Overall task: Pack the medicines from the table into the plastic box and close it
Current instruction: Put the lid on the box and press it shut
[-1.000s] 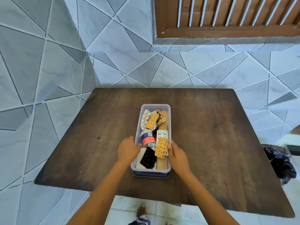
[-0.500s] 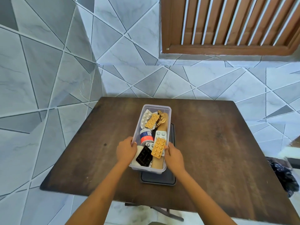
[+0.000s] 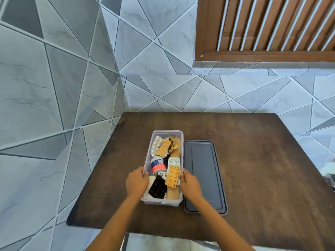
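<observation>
A clear plastic box (image 3: pixel 161 201) stands on the dark wooden table (image 3: pixel 262 160), filled with medicines: orange blister packs (image 3: pixel 172 176), white blister strips (image 3: pixel 156 144), a small white bottle with a red and blue label (image 3: pixel 158 164), a black blister pack (image 3: pixel 157 187) and a tan tube (image 3: pixel 175 153). My left hand (image 3: pixel 136 183) grips the box's left wall near its front. My right hand (image 3: pixel 190 184) grips its right wall. The dark grey lid (image 3: pixel 204 173) lies flat on the table just right of the box, uncovered.
Grey patterned tile walls rise behind and left of the table. A brown slatted shutter (image 3: pixel 272 28) is at the upper right. The table's near edge runs below my forearms. Something white (image 3: pixel 329 168) shows at the right border.
Both hands lifted the box off the lid it stood on and shifted it left. The lid now lies exposed beside it. The view has tilted upward.
</observation>
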The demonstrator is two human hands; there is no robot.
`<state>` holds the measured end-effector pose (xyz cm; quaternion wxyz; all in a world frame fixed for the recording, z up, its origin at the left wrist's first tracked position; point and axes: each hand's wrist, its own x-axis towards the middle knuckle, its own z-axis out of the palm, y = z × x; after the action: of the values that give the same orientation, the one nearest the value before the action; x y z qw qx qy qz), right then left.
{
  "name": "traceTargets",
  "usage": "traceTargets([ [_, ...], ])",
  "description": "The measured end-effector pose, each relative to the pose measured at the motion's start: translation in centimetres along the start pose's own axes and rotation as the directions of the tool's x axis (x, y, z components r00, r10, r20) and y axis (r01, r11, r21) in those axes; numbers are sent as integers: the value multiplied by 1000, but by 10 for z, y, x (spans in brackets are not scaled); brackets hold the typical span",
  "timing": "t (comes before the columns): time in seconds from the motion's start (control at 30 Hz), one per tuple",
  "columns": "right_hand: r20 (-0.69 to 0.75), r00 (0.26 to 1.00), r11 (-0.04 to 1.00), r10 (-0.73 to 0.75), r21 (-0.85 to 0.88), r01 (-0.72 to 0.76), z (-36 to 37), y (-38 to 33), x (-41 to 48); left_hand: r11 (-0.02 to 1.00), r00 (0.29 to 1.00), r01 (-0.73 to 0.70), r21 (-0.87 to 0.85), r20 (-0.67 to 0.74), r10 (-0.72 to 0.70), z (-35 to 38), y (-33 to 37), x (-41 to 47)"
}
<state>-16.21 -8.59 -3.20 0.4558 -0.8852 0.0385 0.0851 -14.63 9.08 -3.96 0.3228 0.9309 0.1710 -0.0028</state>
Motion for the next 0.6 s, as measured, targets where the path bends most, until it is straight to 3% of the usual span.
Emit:
traceTargets([
  [0.27,-71,994,996,79,-23,-81,-22,28,-6,998,996,-68,-6,59,69,22,24,-5],
  [0.47,-236,963,989,131,-40,-145,-60,58,-9,991,980,-128,-51,144,134,50,58,-9],
  [0.6,-402,876,914,266,-185,-362,-85,87,-10,985,948,-118,-129,282,150,62,79,-9],
])
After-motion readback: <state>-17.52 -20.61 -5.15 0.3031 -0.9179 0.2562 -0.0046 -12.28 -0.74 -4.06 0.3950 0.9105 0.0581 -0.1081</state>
